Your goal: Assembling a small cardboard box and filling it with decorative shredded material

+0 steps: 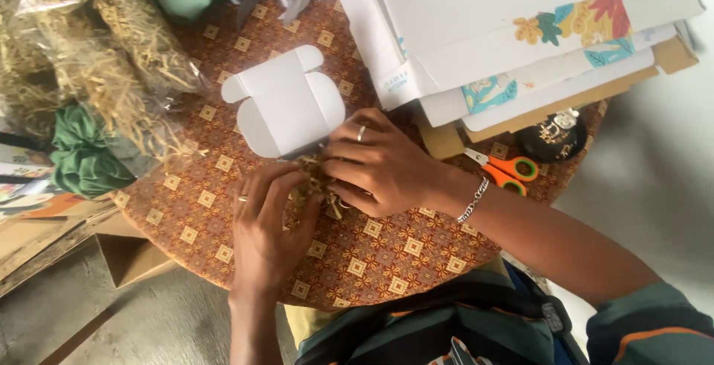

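Note:
A small white cardboard box (286, 101) with its lid flaps up lies on the round patterned tablecloth (372, 253). Both hands press on a tuft of straw-coloured shredded filling (318, 179) at the box's near side. My left hand (268, 220), with a ring, covers the filling from the near left, fingers curled into it. My right hand (375, 163), with a ring and a chain bracelet, lies over it from the right, fingertips at the box edge. Most of the filling is hidden under the hands.
Clear bags of straw filling (111, 60) and green cloth (82, 157) sit at the left. A stack of flat white and printed cartons (513, 30) fills the far right. Orange scissors (506, 170) and a black round object (552, 138) lie beside it. A brown box (123, 257) stands below the table.

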